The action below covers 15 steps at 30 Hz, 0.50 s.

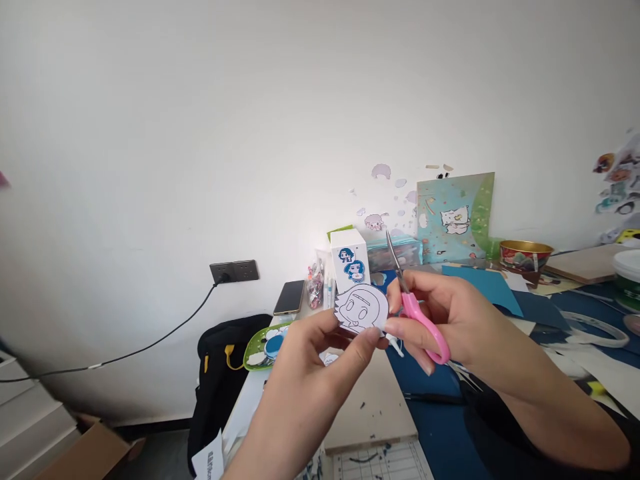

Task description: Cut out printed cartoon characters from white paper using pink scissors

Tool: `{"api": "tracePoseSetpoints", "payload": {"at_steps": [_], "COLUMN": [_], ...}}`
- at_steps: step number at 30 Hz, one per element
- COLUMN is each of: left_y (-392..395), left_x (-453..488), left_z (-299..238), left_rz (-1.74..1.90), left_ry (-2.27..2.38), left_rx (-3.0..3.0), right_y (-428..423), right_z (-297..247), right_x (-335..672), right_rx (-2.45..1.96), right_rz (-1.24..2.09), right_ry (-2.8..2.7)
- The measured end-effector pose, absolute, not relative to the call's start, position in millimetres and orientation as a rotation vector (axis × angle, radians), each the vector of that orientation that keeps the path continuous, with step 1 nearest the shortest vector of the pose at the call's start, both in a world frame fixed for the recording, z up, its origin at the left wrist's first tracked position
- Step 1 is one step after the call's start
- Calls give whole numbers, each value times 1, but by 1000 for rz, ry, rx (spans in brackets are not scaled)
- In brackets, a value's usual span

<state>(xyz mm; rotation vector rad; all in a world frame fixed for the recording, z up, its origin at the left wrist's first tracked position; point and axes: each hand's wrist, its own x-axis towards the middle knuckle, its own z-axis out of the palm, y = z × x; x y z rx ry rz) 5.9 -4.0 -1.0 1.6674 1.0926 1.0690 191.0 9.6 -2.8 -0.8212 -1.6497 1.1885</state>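
Observation:
Between the thumb and fingers of my left hand (320,373) is a paper cutout (361,309), white with a cartoon face drawn in black outline. Pink-handled scissors (423,327) are held in my right hand (450,320), their blades pointing up and away from the paper. My right thumb and fingertips are at the cutout's right edge; whether they pinch it I cannot tell. Below the hands lies a pale board (370,407) with small dark scraps on it. Behind the cutout stands a white box (349,243) with blue cartoon stickers.
A phone (289,297) lies on the table's left part, above a black backpack (215,380). Against the wall leans a turquoise picture board (455,217), with a red and gold bowl (526,255) beside it. Blue paper (485,287) and a white tape ring (595,331) lie at right.

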Motion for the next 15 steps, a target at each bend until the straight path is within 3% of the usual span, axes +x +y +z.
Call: {"api": "tracePoseSetpoints", "payload": {"at_steps": [11,15], "left_y": [-5,-3], "left_x": [5,-2], "left_z": [-1,-2], "left_rz": [1249,1282], "left_ry": [1026,900], "left_rx": [1613,1499], "right_y": [1,-6], "right_z": [4,17], "right_x": [195,212], "right_rx": [-810,-810], "right_rz": [1084,1230], "right_ry": [-1667,-1885]}}
